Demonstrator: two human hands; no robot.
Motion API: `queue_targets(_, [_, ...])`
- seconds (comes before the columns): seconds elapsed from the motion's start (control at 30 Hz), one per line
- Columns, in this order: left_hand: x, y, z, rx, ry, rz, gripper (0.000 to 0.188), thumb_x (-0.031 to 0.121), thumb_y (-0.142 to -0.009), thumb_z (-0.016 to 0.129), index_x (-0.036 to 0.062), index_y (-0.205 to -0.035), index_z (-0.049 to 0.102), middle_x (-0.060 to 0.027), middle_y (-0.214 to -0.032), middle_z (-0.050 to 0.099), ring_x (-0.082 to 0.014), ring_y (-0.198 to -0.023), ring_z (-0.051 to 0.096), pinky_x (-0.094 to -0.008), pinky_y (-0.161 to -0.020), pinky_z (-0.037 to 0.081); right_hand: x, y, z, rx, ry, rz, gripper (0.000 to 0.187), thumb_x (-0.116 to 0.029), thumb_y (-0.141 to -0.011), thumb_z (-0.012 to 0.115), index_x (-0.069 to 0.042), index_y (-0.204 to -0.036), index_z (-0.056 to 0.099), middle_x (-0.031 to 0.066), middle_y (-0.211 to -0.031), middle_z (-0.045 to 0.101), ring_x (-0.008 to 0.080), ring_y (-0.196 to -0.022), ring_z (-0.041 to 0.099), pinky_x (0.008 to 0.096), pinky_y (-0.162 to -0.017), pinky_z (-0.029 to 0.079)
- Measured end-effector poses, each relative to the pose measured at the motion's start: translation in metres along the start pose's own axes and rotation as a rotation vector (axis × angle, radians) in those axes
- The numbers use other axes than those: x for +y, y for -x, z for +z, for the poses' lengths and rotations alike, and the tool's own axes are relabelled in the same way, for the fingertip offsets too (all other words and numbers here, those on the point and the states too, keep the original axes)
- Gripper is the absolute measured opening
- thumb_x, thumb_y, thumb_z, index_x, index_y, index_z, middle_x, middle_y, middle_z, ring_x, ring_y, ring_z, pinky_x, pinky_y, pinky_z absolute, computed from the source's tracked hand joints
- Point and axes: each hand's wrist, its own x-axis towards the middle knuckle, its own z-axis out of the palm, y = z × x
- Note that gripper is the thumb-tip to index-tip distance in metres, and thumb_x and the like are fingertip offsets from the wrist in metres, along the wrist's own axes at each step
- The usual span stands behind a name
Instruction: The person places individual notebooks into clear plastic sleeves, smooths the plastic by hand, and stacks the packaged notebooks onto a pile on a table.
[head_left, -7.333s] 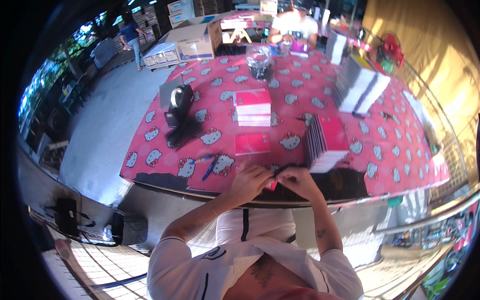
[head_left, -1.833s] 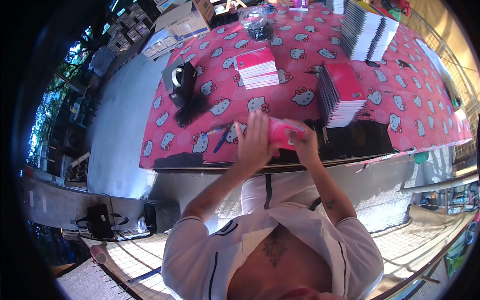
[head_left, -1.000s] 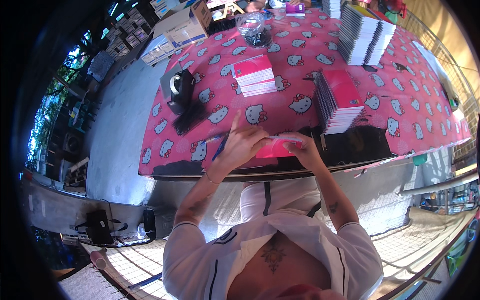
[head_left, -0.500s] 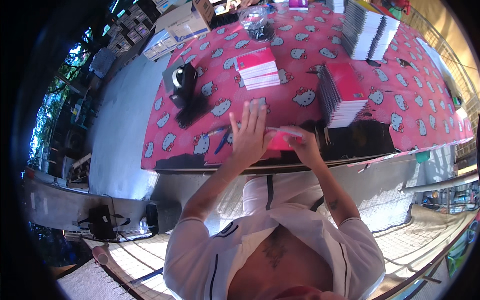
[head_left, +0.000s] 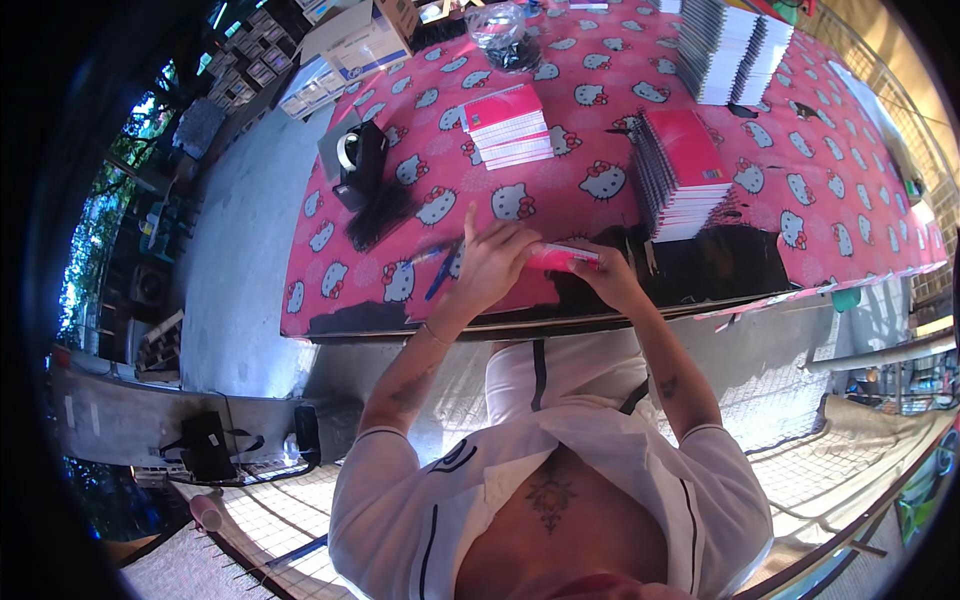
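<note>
pink notebook (head_left: 552, 258) held over near edge of table (head_left: 715, 275): left hand (head_left: 490, 265) grasping 9 o'clock end, right hand (head_left: 613, 280) gripping 3 o'clock end. spiral-notebook stack (head_left: 686, 150) at 2 o'clock, tape dispenser (head_left: 362, 168) at 10.

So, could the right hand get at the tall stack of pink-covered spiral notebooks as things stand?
Probably yes: the stack stands just beyond the right hand, and nothing visible stands between them. Its fingers grip a pink notebook, though, so it would likely need to let go first.
</note>
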Motion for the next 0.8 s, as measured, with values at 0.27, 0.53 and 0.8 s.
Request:
queue_targets(0.27, [0.044, 0.056, 0.036, -0.056, -0.293, -0.082, 0.084, 0.05, -0.095, 0.049, -0.0096, -0.148, 0.025, -0.0304, -0.156, 0.023, -0.0428, -0.148, 0.02, -0.0722, -0.11, 0.008, -0.009, 0.012, 0.019, 0.051, -0.022, -0.05, 0.034, -0.006, -0.093, 0.062, 0.0, -0.126, 0.062, 0.0124, -0.1, 0.072, 0.0102, -0.087, 0.06, 0.0281, -0.083, 0.05])
queue_targets(0.53, [0.035, 0.018, 0.001, 0.05, -0.265, -0.12, 0.056, 0.03, -0.097, 0.053, 0.0045, -0.145, 0.041, -0.0153, -0.148, 0.043, -0.0328, -0.141, 0.036, -0.0649, -0.114, 0.005, -0.022, 0.007, 0.019, 0.033, -0.083, -0.02, 0.033, -0.008, -0.093, 0.064, 0.0, -0.125, 0.063, 0.0112, -0.097, 0.072, 0.0094, -0.085, 0.059, 0.0286, -0.082, 0.05])
queue_targets(0.8, [0.018, 0.013, -0.012, 0.045, 0.136, -0.017, 0.023, 0.012, -0.085, 0.071, 0.0132, -0.108, 0.07, -0.0003, -0.091, 0.07, -0.0172, -0.094, 0.069, -0.0545, -0.117, 0.013, -0.031, 0.014, 0.006, -0.084, 0.059, 0.154, 0.033, -0.009, -0.094, 0.064, 0.0, -0.125, 0.063, 0.0105, -0.099, 0.072, 0.0087, -0.087, 0.059, 0.0283, -0.083, 0.05])
